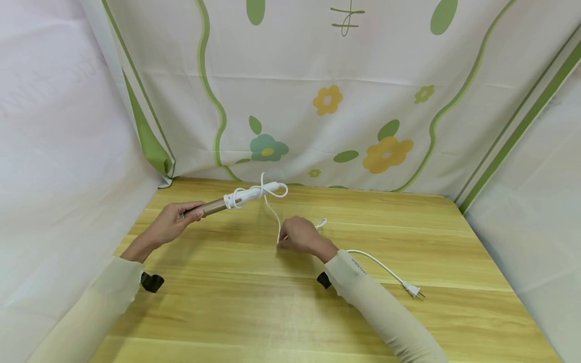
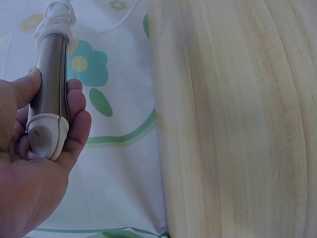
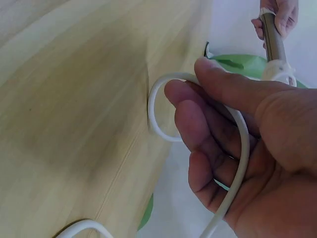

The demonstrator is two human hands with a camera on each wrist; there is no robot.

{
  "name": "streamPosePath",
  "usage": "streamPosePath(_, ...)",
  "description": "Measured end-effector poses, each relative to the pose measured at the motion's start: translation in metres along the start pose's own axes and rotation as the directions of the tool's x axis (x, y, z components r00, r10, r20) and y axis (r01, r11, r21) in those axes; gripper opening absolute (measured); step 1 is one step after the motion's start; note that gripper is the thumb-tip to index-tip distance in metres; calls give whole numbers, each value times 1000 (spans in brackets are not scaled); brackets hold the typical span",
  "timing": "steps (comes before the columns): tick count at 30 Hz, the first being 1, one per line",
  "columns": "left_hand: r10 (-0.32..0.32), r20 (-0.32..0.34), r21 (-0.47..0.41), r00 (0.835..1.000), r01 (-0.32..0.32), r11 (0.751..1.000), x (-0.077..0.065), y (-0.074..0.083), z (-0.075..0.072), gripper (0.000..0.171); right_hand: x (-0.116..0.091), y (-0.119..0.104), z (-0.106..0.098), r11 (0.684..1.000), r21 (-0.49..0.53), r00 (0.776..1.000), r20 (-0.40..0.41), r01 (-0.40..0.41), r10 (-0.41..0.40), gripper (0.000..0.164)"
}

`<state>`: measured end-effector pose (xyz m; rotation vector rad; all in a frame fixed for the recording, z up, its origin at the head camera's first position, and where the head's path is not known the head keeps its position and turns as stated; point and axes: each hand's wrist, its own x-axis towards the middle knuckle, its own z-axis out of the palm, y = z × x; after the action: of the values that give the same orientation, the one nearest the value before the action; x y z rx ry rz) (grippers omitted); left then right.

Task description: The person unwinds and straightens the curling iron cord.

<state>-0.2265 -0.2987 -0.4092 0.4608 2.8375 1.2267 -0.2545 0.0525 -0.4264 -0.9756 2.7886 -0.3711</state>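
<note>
1 iron (image 1: 232,200) is held up over the table (image 1: 218,312) at 10 o'clock, counting the curtain (image 1: 290,60) side as 12. Its brown barrel (image 1: 214,206) slants toward 2 o'clock into a white handle (image 1: 248,194), and loops of white cord (image 3: 243,161) lie around that handle. The left hand (image 1: 169,222) is clamped on the barrel at the end away from the handle: thumb on 1 side, fingers bent round the other, the pale cap (image 2: 44,136) lying among them. From the handle the cord drops toward 5 o'clock to the right hand (image 1: 300,234), near the dial's middle. That hand's thumb and fingertips are together on the cord, pinching it, while 1 stretch crosses the palm and the other fingers curl. 1 small loop of cord shows at 2 o'clock from the right hand. Past the wrist, cord runs to a white plug (image 1: 412,289) on the table at 3 o'clock, its 2 prongs pointing to 4. 2 pale sleeves (image 1: 386,312) cover the arms. On the curtain are orange and teal flowers (image 1: 260,149).
</note>
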Motion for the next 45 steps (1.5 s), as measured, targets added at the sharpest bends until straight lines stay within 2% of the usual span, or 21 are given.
streamPosePath(6, 2, 12, -5, 1000, -2, 1000, -2, 4, -1, 48, -1, 18, -6, 985, 167, 994, -92, -42, 57, 13)
streamPosePath(10, 32, 16, -10, 999, -32, 999, -4, 6, -3, 46, -1, 32, -9, 953, 291, 973, -182, -84, 142, 16)
streamPosePath(14, 67, 31, -21, 997, -67, 998, -5, 4, -2, 44, -1, 43, -13, 899, 423, 939, -249, -116, 239, 18)
streamPosePath(18, 73, 56, -17, 996, -72, 997, -4, 1, -1, 45, -3, 49, -18, 839, 532, 898, -307, -112, 315, 19)
streamPosePath(23, 70, 75, -14, 995, -69, 998, -4, 0, 0, 45, -4, 51, -24, 806, 586, 853, -373, -87, 364, 20)
streamPosePath(25, 68, 83, -11, 994, -67, 998, -4, -1, 0, 45, -5, 51, -26, 782, 618, 838, -386, -75, 386, 20)
streamPosePath(28, 65, 95, -3, 993, -65, 998, -4, -3, 0, 45, -7, 50, -31, 723, 691, 819, -409, -10, 402, 19)
streamPosePath(30, 60, 97, 3, 993, -61, 998, -3, -4, 0, 45, -9, 50, -34, 674, 736, 813, -430, 64, 392, 20)
streamPosePath(34, 45, 90, 22, 995, -47, 999, -2, -6, 0, 46, -14, 49, -41, 575, 790, 820, -463, 211, 336, 26)
streamPosePath(37, 33, 80, 33, 996, -35, 999, -2, -6, 1, 47, -19, 50, -46, 527, 807, 842, -460, 265, 281, 27)
streamPosePath(39, 24, 73, 36, 997, -26, 999, -1, -6, 1, 47, -23, 51, -48, 521, 809, 863, -445, 273, 239, 26)
streamPosePath(41, 11, 65, 44, 998, -14, 999, -1, -6, 0, 48, -27, 52, -52, 529, 806, 887, -420, 266, 194, 25)
streamPosePath(45, -17, 51, 49, 999, 14, 999, 0, -7, -1, 49, -35, 55, -55, 538, 812, 938, -330, 225, 106, 21)
